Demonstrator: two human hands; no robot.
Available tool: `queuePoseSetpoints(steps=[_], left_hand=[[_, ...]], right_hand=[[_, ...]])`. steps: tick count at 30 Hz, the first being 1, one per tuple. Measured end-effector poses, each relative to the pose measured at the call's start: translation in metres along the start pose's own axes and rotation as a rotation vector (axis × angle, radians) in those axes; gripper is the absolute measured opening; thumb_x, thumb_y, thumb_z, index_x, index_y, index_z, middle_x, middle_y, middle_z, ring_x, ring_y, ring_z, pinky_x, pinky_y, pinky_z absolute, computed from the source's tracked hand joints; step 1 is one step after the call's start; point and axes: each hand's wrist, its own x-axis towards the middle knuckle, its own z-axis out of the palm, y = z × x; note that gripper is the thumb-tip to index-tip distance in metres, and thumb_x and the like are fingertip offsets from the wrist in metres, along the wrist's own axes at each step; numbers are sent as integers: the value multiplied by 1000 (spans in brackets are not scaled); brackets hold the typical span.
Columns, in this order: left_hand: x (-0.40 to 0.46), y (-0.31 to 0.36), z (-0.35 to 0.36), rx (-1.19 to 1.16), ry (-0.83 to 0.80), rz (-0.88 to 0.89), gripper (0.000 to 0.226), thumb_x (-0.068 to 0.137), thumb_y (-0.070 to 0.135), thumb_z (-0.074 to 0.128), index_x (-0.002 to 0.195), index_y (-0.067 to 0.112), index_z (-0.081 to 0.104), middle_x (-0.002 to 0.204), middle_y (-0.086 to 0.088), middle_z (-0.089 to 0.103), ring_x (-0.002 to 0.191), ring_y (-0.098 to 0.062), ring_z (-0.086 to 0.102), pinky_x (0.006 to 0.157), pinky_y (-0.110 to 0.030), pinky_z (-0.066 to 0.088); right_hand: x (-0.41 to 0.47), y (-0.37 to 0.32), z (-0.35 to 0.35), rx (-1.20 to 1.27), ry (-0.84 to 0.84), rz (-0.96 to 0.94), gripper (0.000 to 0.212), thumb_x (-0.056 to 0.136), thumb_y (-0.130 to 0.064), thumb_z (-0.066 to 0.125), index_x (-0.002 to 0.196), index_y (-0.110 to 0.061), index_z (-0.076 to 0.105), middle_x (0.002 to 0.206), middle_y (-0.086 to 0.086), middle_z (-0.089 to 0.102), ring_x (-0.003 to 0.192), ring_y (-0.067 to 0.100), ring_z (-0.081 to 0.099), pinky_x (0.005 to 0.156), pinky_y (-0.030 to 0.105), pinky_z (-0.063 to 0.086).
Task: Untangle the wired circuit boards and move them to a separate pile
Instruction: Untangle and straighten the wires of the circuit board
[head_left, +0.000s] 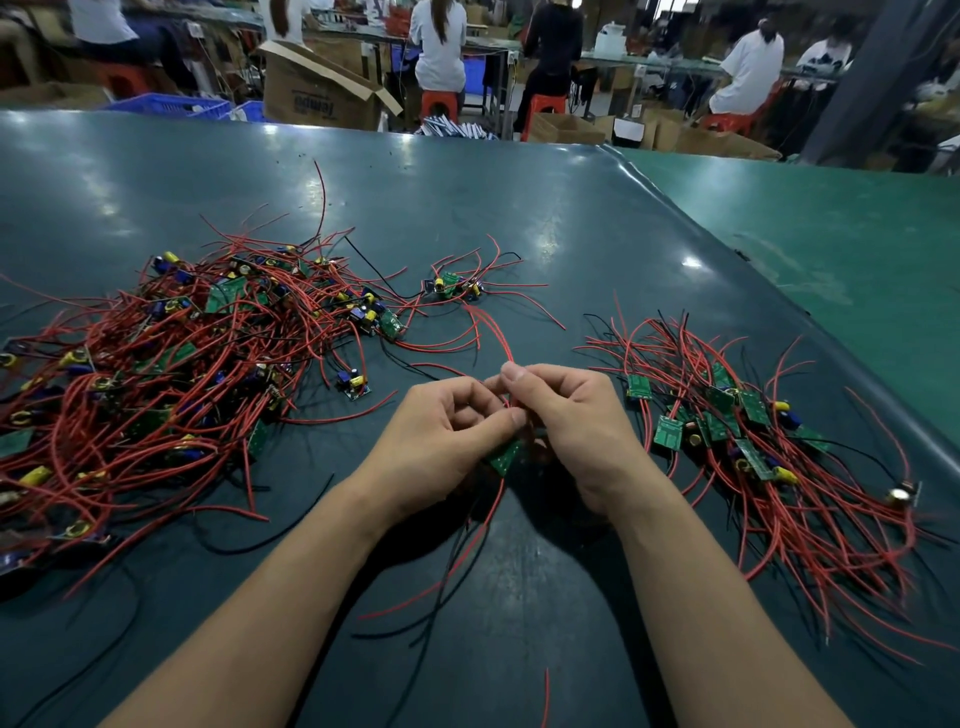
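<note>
A big tangled heap of small green circuit boards with red and black wires (156, 364) covers the left of the dark green table (467, 208). A tidier pile of boards with wires (753, 436) lies at the right. Between them, my left hand (441, 441) and my right hand (576, 415) meet over the table and together hold one green circuit board (505, 457). Both pinch its red wires, which run up past my right thumb and hang down below the board. A small separate cluster of boards (454, 286) lies farther back.
The table's raised edge (779, 312) runs diagonally at the right, with a lighter green surface beyond it. A single board (355, 383) lies just left of my hands. Far behind the table sit several people on red stools among cardboard boxes (322, 88).
</note>
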Motion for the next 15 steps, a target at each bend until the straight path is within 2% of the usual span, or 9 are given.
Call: queuePoseSetpoints(steps=[2,5,7,11,13,15], left_hand=[[0,1,0,-35,-5,13,22,91,9,65,72,9,55,45,8,51,35,-2,34,38,-13,27],[1,1,-2,-47,5,22,16,92,10,63,80,3,58,43,12,41,35,-2,31,37,-13,27],[1,1,-4,-57,-12,8,15,92,11,63,85,-1,60,46,10,41,38,-5,32,37,-15,29],[-2,6,-5,-48,-102,-5,17,87,18,66,81,4,61,55,-2,46,48,-17,36,41,-22,32],[-4,8,-6,-18,-173,-6,18,85,20,66,81,3,61,61,-13,44,53,-20,35,44,-24,31],[-5,10,-7,-7,-219,-12,17,84,20,66,81,4,62,60,-12,43,52,-19,35,44,-23,31]], right_hand=[[-1,-2,-1,-3,18,-34,22,93,-22,64,79,-11,76,66,12,59,50,17,51,45,19,38],[0,-4,-2,4,101,-61,21,91,-20,67,74,-11,76,56,0,59,41,9,45,42,18,32],[0,-5,-1,76,140,-34,25,92,-20,65,70,-12,76,56,-2,58,39,9,44,40,17,29],[5,-6,-4,222,301,-11,30,96,-17,59,70,-12,72,51,-7,52,33,7,39,33,13,23],[8,-5,-8,264,383,-32,26,97,-16,58,74,-11,71,51,-7,51,31,7,39,33,13,23],[10,-1,-11,226,424,-79,16,96,-14,60,83,-12,71,50,-6,51,32,8,42,34,14,26]])
